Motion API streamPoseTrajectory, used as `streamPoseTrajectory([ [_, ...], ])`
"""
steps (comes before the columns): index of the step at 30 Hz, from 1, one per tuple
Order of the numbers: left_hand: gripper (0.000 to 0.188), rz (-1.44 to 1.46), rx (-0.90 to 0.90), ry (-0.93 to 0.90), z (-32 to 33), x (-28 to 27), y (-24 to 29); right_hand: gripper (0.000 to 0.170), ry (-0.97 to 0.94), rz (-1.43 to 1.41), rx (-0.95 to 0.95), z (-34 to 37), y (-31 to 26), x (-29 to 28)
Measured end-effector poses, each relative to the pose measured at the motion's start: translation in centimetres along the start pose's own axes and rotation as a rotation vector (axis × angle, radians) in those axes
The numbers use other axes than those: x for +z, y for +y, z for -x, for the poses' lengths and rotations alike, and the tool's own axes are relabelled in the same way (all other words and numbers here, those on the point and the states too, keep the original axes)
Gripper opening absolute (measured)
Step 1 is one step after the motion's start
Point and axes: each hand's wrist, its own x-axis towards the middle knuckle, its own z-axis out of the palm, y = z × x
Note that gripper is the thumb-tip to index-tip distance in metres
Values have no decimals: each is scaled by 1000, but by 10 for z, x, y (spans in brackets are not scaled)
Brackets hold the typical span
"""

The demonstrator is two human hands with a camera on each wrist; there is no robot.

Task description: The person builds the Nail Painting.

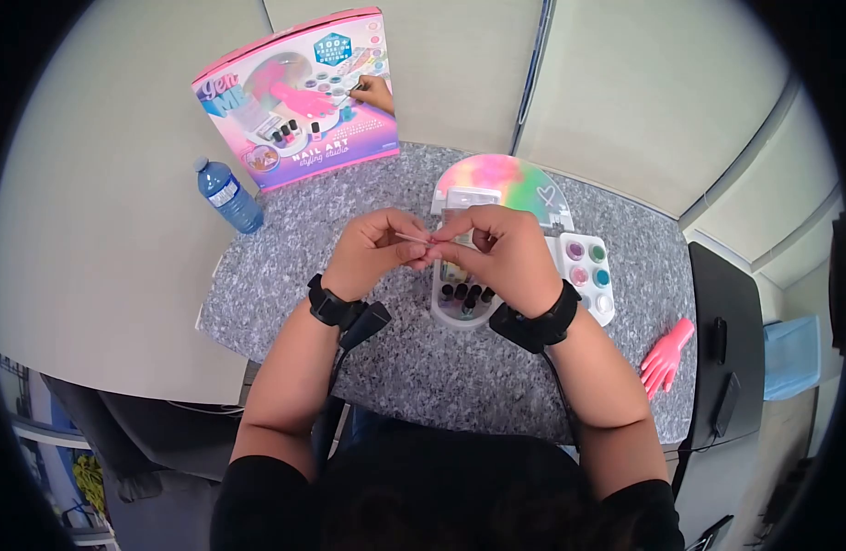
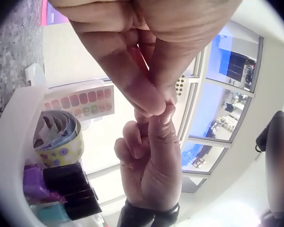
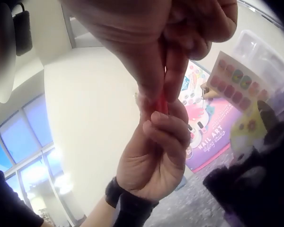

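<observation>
Over the white nail-art case (image 1: 461, 322), both hands meet fingertip to fingertip. My left hand (image 1: 372, 253) pinches a small, thin pink piece (image 3: 162, 105) between thumb and fingers; in the head view it appears as a narrow pale edge. My right hand (image 1: 507, 257) pinches the same piece from the other side, thumb against forefinger. Fingers hide most of it, and I cannot tell its exact kind. Small dark-capped polish bottles (image 1: 469, 296) stand in the case below. Beside them are a yellow patterned roll (image 2: 61, 147) and a sheet of nail stickers (image 2: 80, 102).
A rainbow lid (image 1: 506, 179) rises behind the case. To its right lies a tray of coloured pots (image 1: 586, 275), then a pink model hand (image 1: 662, 356) near the table edge. The kit box (image 1: 299, 101) and a water bottle (image 1: 228, 195) stand at the back left.
</observation>
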Motion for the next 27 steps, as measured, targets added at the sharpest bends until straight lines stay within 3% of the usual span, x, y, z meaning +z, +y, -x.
streamPoseTrajectory([
  [4,7,85,-11,66,-1,3,-1,16,103,46,-150,-1,0,-12],
  [6,7,-131,129,135,-3,7,1,16,163,63,-199,-2,0,-20],
  [9,7,-108,205,169,-5,0,-6,17,116,-123,-208,-6,3,-27],
  [13,11,-310,115,178,0,-2,2,17,109,30,-281,-3,-4,-28],
  [15,14,-411,47,191,2,3,6,18,163,209,-529,-7,3,-24],
  [19,14,-523,88,220,4,12,11,18,234,413,-580,-4,-5,-23],
  [27,16,-600,117,209,6,15,15,19,238,431,-592,-2,-8,-26],
])
